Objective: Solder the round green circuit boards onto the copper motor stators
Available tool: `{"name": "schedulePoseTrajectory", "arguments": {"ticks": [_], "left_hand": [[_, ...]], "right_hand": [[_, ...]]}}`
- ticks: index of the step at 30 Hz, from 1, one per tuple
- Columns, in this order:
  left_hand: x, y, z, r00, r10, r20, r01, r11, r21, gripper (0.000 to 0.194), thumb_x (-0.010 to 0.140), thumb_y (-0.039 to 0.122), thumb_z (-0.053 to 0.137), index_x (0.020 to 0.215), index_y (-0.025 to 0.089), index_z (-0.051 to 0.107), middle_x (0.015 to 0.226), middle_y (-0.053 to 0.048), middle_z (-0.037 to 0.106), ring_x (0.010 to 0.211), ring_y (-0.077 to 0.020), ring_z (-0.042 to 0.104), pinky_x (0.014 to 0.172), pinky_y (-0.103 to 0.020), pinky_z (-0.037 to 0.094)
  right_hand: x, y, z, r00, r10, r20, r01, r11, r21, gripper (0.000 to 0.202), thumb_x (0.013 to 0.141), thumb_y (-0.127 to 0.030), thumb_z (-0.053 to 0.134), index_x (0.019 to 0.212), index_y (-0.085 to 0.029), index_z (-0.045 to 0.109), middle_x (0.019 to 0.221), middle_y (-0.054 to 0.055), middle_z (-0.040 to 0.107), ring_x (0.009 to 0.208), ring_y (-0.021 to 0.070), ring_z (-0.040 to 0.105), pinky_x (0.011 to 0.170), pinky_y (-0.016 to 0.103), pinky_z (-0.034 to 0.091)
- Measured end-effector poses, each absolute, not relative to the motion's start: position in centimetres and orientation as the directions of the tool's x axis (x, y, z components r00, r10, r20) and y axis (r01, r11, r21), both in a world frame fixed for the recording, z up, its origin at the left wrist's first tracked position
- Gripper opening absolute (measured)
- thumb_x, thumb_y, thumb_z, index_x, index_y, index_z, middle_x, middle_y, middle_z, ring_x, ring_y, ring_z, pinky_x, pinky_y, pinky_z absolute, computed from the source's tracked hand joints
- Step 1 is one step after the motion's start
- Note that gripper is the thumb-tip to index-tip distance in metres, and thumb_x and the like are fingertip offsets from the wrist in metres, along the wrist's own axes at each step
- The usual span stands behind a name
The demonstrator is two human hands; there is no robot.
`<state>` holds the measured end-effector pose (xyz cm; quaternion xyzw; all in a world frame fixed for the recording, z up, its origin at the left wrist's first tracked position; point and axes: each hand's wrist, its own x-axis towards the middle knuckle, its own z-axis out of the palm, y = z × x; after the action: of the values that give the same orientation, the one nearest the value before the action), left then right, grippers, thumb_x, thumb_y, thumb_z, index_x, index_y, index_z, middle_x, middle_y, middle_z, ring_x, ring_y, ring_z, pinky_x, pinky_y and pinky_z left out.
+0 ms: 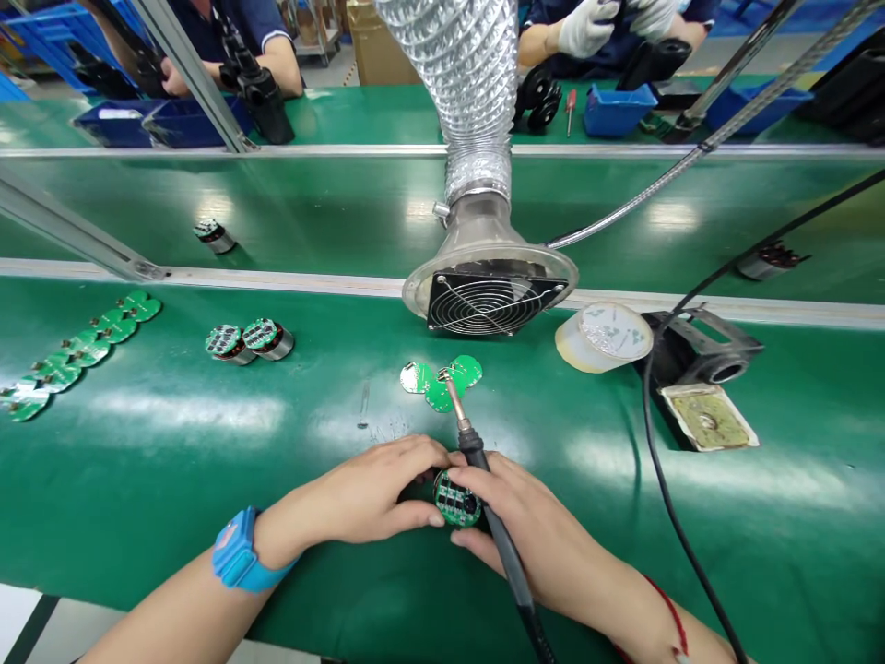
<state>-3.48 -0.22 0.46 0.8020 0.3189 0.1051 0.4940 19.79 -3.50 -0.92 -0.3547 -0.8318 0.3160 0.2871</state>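
Between my hands is a small motor with a round green circuit board on top, its board face turned toward me. My left hand, with a blue wrist strap, grips the motor's left side with thumb and fingers. From the other side my right hand steadies the motor while also holding a soldering iron. The iron's tip points away from me, over several loose green circuit boards. Part of the motor is hidden by my fingers.
A fume extractor hangs above the boards. Two motors and a row of round boards lie left. Right are a solder spool, an iron stand with a sponge, and a black cable. Co-workers sit opposite.
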Motion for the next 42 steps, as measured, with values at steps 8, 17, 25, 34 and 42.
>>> {"name": "schedulePoseTrajectory", "arguments": {"ticks": [8, 17, 25, 34, 42], "left_hand": [[-2.6, -1.1, 0.6, 0.731, 0.658, -0.179, 0.5, -0.338, 0.797, 0.018, 0.097, 0.031, 0.056, 0.11, 0.02, 0.051, 0.115, -0.01, 0.061, 0.105, -0.0241, 0.061, 0.089, -0.037, 0.052], [-2.8, -1.0, 0.8, 0.737, 0.652, -0.178, 0.487, -0.33, 0.808, 0.016, 0.097, 0.029, 0.056, 0.108, 0.021, 0.048, 0.117, -0.009, 0.06, 0.104, -0.0228, 0.061, 0.087, -0.035, 0.052], [-2.6, -1.3, 0.9, 0.721, 0.659, -0.214, 0.527, -0.321, 0.787, 0.014, 0.097, 0.027, 0.055, 0.106, 0.021, 0.047, 0.112, -0.008, 0.06, 0.098, -0.0224, 0.061, 0.083, -0.035, 0.053], [-2.5, -1.4, 1.2, 0.678, 0.712, -0.182, 0.548, -0.325, 0.771, 0.024, 0.094, 0.026, 0.054, 0.116, 0.019, 0.048, 0.117, -0.011, 0.059, 0.106, -0.0255, 0.06, 0.091, -0.041, 0.052], [-1.3, -1.5, -0.6, 0.701, 0.709, 0.075, 0.513, -0.576, 0.636, 0.061, 0.09, 0.053, 0.058, 0.135, 0.015, 0.045, 0.122, -0.014, 0.063, 0.107, -0.0274, 0.06, 0.096, -0.04, 0.048]], "right_hand": [[19.4, -3.7, -1.3, -0.555, 0.785, 0.275, 0.385, 0.536, -0.751, 0.042, 0.089, -0.016, 0.061, 0.128, -0.025, 0.05, 0.113, 0.012, 0.072, 0.1, 0.0261, 0.072, 0.083, 0.041, 0.062], [19.7, -3.9, -1.2, -0.573, 0.798, 0.188, 0.449, 0.497, -0.743, 0.046, 0.086, -0.017, 0.064, 0.129, -0.022, 0.05, 0.119, 0.014, 0.069, 0.103, 0.028, 0.07, 0.085, 0.043, 0.062], [19.7, -3.8, -1.3, -0.553, 0.789, 0.268, 0.404, 0.535, -0.742, 0.031, 0.087, -0.018, 0.058, 0.117, -0.022, 0.054, 0.107, 0.011, 0.07, 0.098, 0.0257, 0.071, 0.082, 0.04, 0.061], [19.6, -3.0, -1.6, -0.549, 0.758, 0.351, 0.406, 0.609, -0.682, 0.031, 0.089, -0.019, 0.057, 0.119, -0.023, 0.051, 0.113, 0.012, 0.071, 0.1, 0.0249, 0.071, 0.084, 0.04, 0.061], [20.5, -2.6, -1.1, -0.419, 0.756, 0.502, 0.484, 0.654, -0.581, 0.034, 0.086, -0.016, 0.056, 0.118, -0.027, 0.049, 0.128, 0.012, 0.069, 0.116, 0.0296, 0.067, 0.091, 0.046, 0.06]]}}
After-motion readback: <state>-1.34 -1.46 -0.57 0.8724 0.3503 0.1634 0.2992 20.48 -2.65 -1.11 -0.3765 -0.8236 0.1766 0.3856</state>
